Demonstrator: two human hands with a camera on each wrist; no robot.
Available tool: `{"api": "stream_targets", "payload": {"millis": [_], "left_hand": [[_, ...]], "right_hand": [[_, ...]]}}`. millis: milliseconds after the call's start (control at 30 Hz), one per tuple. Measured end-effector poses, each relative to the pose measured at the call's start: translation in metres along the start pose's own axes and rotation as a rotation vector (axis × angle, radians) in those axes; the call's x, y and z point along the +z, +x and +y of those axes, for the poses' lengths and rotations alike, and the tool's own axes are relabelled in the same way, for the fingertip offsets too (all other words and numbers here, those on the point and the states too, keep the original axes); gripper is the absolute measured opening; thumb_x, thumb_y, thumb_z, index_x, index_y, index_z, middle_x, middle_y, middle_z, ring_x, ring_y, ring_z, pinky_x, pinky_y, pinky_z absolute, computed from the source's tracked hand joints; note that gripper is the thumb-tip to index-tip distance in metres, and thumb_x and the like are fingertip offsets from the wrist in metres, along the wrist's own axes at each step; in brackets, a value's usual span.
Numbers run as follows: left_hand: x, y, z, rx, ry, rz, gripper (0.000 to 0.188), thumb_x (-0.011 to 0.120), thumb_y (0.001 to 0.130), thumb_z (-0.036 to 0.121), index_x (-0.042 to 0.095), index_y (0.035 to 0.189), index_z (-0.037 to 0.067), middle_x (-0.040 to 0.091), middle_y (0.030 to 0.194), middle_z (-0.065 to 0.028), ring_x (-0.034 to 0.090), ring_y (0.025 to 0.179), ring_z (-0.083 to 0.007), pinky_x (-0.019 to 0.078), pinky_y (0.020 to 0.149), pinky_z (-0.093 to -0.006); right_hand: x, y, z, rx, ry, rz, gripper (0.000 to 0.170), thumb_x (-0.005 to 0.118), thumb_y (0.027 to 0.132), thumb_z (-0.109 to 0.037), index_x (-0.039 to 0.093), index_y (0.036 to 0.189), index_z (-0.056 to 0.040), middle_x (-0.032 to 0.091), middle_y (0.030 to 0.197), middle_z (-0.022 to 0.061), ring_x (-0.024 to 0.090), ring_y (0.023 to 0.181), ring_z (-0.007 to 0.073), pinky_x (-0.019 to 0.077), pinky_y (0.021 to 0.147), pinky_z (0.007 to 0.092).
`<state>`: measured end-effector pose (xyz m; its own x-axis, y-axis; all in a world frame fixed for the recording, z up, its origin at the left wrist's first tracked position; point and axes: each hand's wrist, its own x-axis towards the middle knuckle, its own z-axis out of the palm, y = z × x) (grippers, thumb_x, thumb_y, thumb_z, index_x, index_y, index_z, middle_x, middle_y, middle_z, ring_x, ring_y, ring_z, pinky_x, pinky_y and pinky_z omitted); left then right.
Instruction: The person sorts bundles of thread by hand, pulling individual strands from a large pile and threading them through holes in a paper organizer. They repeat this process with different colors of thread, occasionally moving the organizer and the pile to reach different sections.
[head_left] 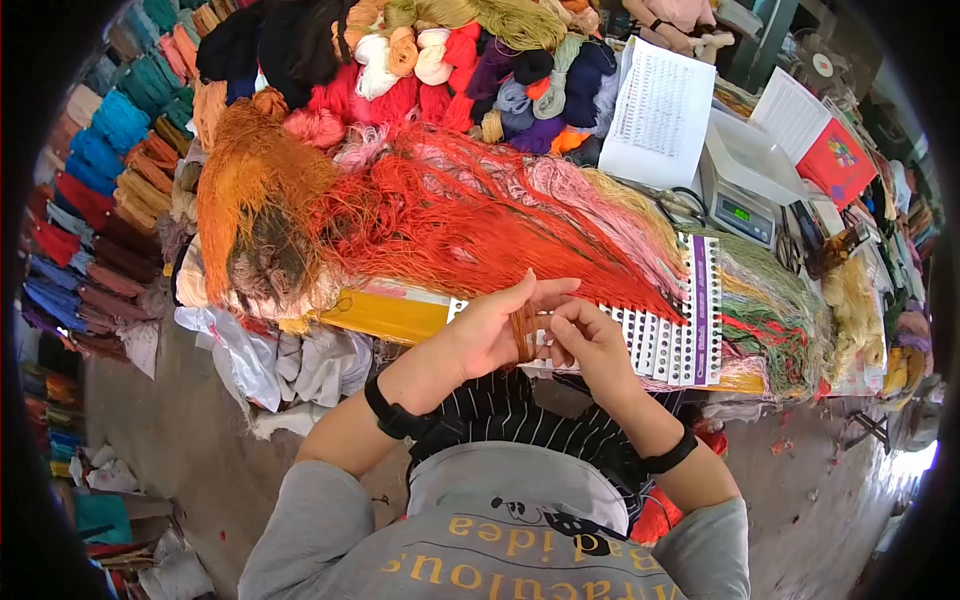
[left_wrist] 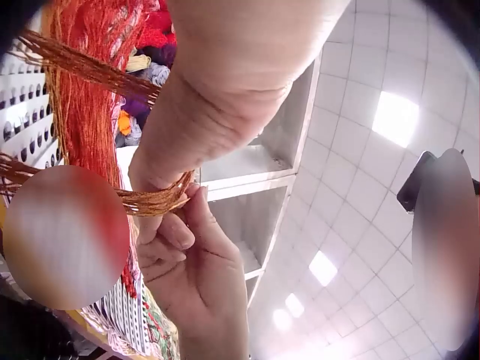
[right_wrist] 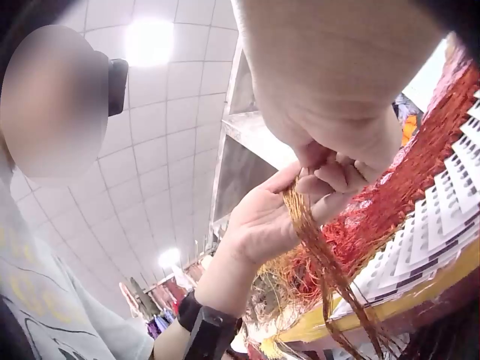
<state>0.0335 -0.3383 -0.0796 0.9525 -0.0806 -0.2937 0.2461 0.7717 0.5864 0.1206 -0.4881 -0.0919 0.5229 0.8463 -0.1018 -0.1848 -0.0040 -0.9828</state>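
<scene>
In front of the body, the left hand (head_left: 492,325) is held palm up, its fingers mostly straight, with a rust-brown hank of thread (head_left: 522,335) lying across it. The right hand (head_left: 592,345) faces it and pinches the thread by the left fingers. From the right wrist, the brown strands (right_wrist: 315,240) hang down loose from the hands. The left wrist view has two bundles of the same thread (left_wrist: 90,71) trailing off to the left, one reaching the right fingertips (left_wrist: 196,201).
Below the hands, a table holds a spread of red thread (head_left: 480,230) and white cards with punched holes (head_left: 690,340). Orange thread (head_left: 245,180) lies at left, coloured skeins (head_left: 420,70) behind. Right stand a digital scale (head_left: 742,212), scissors (head_left: 682,205) and printed sheets (head_left: 658,110).
</scene>
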Motion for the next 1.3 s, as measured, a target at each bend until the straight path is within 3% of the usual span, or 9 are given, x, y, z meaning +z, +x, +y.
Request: {"api": "stream_targets", "payload": {"millis": [200, 300, 400, 433, 533, 633, 767, 933, 1300], "left_hand": [[0.002, -0.003, 0.004, 0.052, -0.092, 0.076, 0.05, 0.032, 0.097, 0.042, 0.049, 0.127, 0.006, 0.056, 0.114, -0.0079, 0.054, 0.103, -0.0195, 0.0453, 0.087, -0.0394], [-0.004, -0.004, 0.009, 0.18, 0.079, 0.245, 0.054, 0.032, 0.096, 0.047, 0.057, 0.112, 0.003, 0.058, 0.092, -0.0054, 0.051, 0.075, -0.0125, 0.0413, 0.064, -0.0264], [-0.035, -0.027, 0.024, 0.052, 0.214, 0.198, 0.067, 0.031, 0.091, 0.06, 0.065, 0.082, 0.003, 0.038, 0.05, 0.0032, 0.027, 0.042, -0.0086, 0.0227, 0.044, -0.0225], [-0.051, -0.037, 0.027, 0.049, 0.101, 0.244, 0.065, 0.032, 0.091, 0.059, 0.065, 0.079, 0.003, 0.03, 0.048, 0.005, 0.024, 0.041, -0.0085, 0.0203, 0.043, -0.0223], [-0.107, -0.09, 0.062, 0.257, -0.174, 0.342, 0.052, 0.038, 0.093, 0.05, 0.061, 0.095, 0.003, 0.032, 0.051, 0.006, 0.024, 0.04, -0.006, 0.0183, 0.039, -0.0219], [-0.123, -0.139, 0.091, 0.606, -0.298, 0.552, 0.041, 0.038, 0.097, 0.039, 0.054, 0.114, 0.005, 0.035, 0.056, 0.0061, 0.024, 0.04, -0.005, 0.0182, 0.039, -0.021], [-0.087, -0.121, 0.082, 0.55, -0.089, 0.305, 0.042, 0.041, 0.096, 0.035, 0.048, 0.124, 0.004, 0.045, 0.066, 0.0051, 0.03, 0.043, -0.0032, 0.0252, 0.04, -0.0181], [-0.047, -0.027, 0.02, 0.076, 0.047, 0.176, 0.052, 0.042, 0.093, 0.045, 0.049, 0.126, 0.006, 0.058, 0.117, -0.0084, 0.045, 0.055, -0.0039, 0.0322, 0.044, -0.0156], [-0.035, 0.018, -0.022, -0.253, 0.19, 0.266, 0.045, 0.041, 0.095, 0.042, 0.05, 0.122, 0.007, 0.056, 0.105, -0.0043, 0.055, 0.057, -0.0109, 0.0334, 0.039, -0.0191]], "right_hand": [[0.0, 0.0, -0.009, 0.079, 0.229, 0.058, 0.012, 0.051, 0.093, -0.015, 0.055, 0.092, -0.0027, 0.055, 0.07, 0.0009, 0.05, 0.055, 0.0066, 0.0374, 0.053, 0.0195], [-0.015, -0.004, -0.019, 0.228, 0.182, -0.133, 0.013, 0.053, 0.091, -0.016, 0.055, 0.086, -0.0039, 0.057, 0.077, 0.002, 0.052, 0.063, 0.0086, 0.0397, 0.058, 0.0221], [-0.054, -0.004, -0.041, -0.257, -0.15, -0.033, 0.012, 0.058, 0.085, -0.012, 0.061, 0.078, -0.0033, 0.061, 0.09, 0.0041, 0.057, 0.088, 0.0153, 0.0439, 0.077, 0.0277], [-0.072, -0.006, -0.064, -0.15, -0.206, 0.188, 0.008, 0.058, 0.084, -0.01, 0.062, 0.081, -0.0041, 0.061, 0.095, 0.0063, 0.057, 0.098, 0.0184, 0.0442, 0.086, 0.0299], [-0.237, -0.016, -0.076, -0.436, 0.862, 0.204, 0.016, 0.055, 0.089, -0.014, 0.06, 0.096, 0.0, 0.062, 0.1, 0.0135, 0.054, 0.107, 0.0243, 0.0407, 0.099, 0.0379], [-0.399, -0.059, -0.084, -0.655, 0.412, 0.497, 0.021, 0.051, 0.093, -0.02, 0.058, 0.095, -0.0005, 0.06, 0.09, 0.0058, 0.055, 0.081, 0.015, 0.045, 0.074, 0.0273], [-0.313, -0.079, -0.137, -0.638, -0.057, 1.024, 0.012, 0.053, 0.089, -0.017, 0.06, 0.093, -0.0073, 0.05, 0.073, -0.0033, 0.041, 0.063, 0.0056, 0.0332, 0.056, 0.0224], [-0.149, -0.004, -0.046, -0.267, -0.567, 0.403, 0.013, 0.055, 0.087, -0.012, 0.059, 0.096, -0.0025, 0.059, 0.074, 0.0027, 0.057, 0.067, 0.0105, 0.0454, 0.063, 0.0246], [-0.06, 0.04, 0.06, 0.083, -0.334, 0.094, 0.014, 0.056, 0.086, -0.011, 0.06, 0.087, 0.002, 0.061, 0.065, 0.0042, 0.054, 0.051, 0.0088, 0.0423, 0.048, 0.0224]]}}
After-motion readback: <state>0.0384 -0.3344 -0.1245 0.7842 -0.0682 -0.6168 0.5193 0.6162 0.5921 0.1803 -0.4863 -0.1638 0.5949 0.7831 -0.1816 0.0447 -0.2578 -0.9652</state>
